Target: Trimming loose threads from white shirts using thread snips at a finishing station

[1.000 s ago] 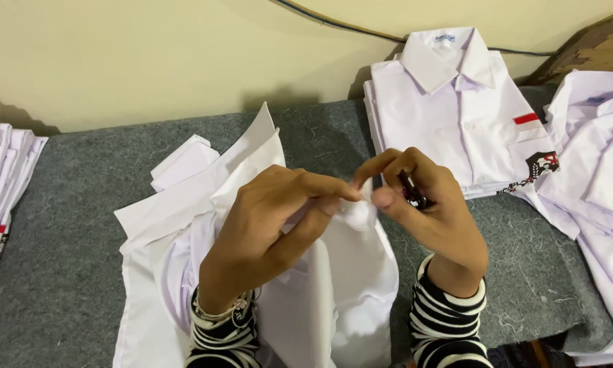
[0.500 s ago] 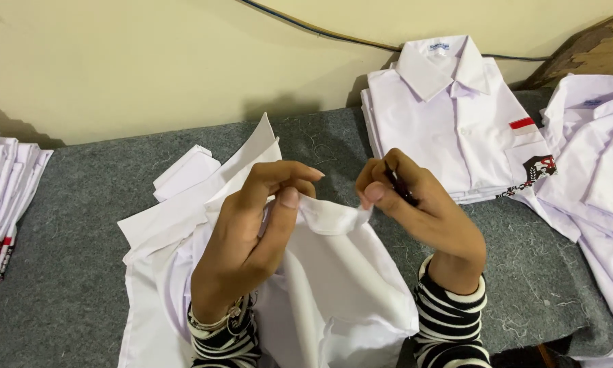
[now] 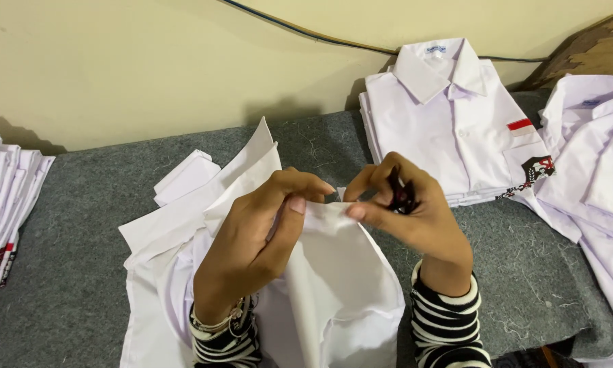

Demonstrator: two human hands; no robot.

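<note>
A white shirt (image 3: 351,293) lies unfolded in front of me on the grey felt table (image 3: 82,259). My left hand (image 3: 259,235) pinches a raised fold of its cloth between thumb and fingers. My right hand (image 3: 405,215) pinches the same fold from the other side, fingertips almost touching the left ones. A small dark tool (image 3: 398,194) sits tucked in the right hand's fingers; its kind is unclear. Both wrists wear black-and-white striped sleeves.
A folded stack of white shirts (image 3: 456,123) with a red-and-white patch lies at the back right. More loose white shirts (image 3: 603,177) drape at the far right. Another stack (image 3: 7,197) sits at the left edge. A cream wall runs behind.
Both hands have kept pinching the shirt's fold and shifted slightly while working along it. The cloth under them has spread a little.
</note>
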